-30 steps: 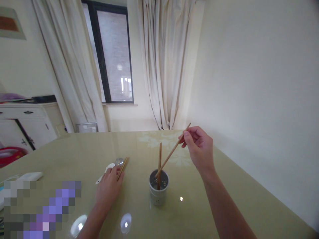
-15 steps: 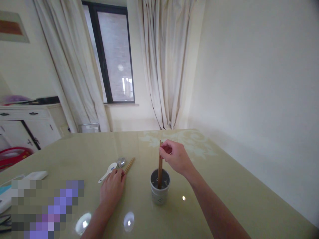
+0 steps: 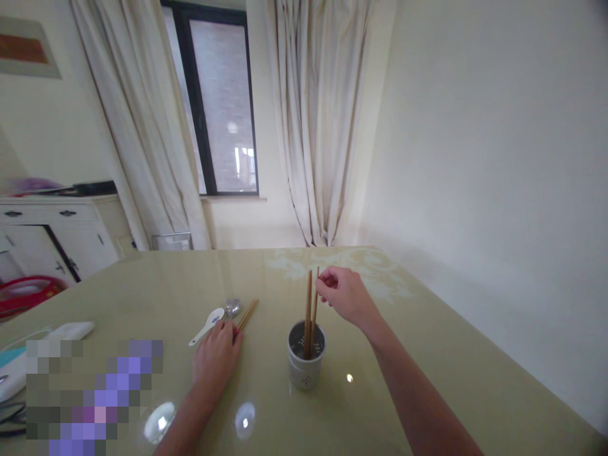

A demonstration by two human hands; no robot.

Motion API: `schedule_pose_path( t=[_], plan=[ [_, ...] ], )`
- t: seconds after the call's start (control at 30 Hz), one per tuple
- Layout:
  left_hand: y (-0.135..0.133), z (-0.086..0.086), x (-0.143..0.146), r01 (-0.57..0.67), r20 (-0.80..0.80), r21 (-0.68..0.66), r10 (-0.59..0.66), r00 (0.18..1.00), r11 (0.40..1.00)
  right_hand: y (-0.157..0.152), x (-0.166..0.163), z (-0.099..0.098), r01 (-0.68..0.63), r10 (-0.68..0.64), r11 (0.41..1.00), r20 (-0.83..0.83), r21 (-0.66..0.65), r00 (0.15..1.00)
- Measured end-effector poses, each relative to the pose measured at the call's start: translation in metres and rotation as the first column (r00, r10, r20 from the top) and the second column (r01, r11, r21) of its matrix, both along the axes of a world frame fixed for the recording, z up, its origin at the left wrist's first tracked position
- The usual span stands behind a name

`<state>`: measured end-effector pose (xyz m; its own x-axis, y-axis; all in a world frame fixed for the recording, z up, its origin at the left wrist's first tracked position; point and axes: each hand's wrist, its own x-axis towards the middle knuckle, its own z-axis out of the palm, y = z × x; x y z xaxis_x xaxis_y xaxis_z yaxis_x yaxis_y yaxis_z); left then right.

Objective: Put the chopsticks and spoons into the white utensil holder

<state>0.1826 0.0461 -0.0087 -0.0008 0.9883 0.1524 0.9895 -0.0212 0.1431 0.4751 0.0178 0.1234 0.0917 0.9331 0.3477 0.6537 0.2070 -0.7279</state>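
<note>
Cup: two chopsticks upright inside. Right hand above, fingers at one top, grip unclear; ease off gently. Left hand leftward, slack on loose chopsticks.

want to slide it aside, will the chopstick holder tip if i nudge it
Probably somewhat tippy: the chopstick holder is narrow and two chopsticks stand well above its rim. It looks like thin perforated metal, so likely light. The glossy table should let it slide if pushed low.
</note>
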Motion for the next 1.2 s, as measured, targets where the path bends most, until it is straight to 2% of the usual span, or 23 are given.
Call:
schedule_pose_path(
  t=[0.23, 0.4, 0.63, 1.0, 1.1, 1.17, 1.2],
  plan=[
    [0.001, 0.0, -0.001, -0.003, -0.031, -0.029, 0.002, 1.0, 1.0, 0.005, 0.003, -0.005, -0.011, 0.011, 0.999, 0.0, -0.051, 1.0],
    [0.001, -0.002, -0.001, 0.004, -0.054, -0.004, -0.005, 0.999, 1.0, 0.006, 0.005, -0.004, 0.01, -0.008, 0.999, 0.029, -0.054, 1.0],
    [0.002, -0.001, -0.001, 0.011, -0.027, -0.029, -0.012, 1.0, 1.0, 0.005, 0.002, -0.004, -0.017, 0.02, 0.996, 0.044, -0.086, 0.999],
    [0.001, -0.004, -0.002, 0.022, -0.105, 0.003, -0.022, 0.994, 1.0, -0.003, 0.003, 0.006, 0.059, -0.025, 0.985, 0.201, -0.164, 0.979],
    [0.004, -0.008, -0.003, 0.043, -0.005, 0.065, -0.043, 0.999, 0.997, -0.007, 0.004, 0.011, 0.097, -0.057, 0.984, 0.246, -0.151, 0.968],
    [0.007, -0.009, -0.002, 0.055, 0.183, 0.127, -0.078, 0.98, 0.99, -0.011, 0.005, 0.016, 0.151, -0.129, 0.986, 0.262, -0.066, 0.956],
    [0.008, -0.008, 0.0, 0.057, 0.313, 0.155, -0.104, 0.944, 0.986, -0.013, 0.006, 0.018, 0.167, -0.161, 0.986, 0.253, 0.0, 0.954]
  ],
)
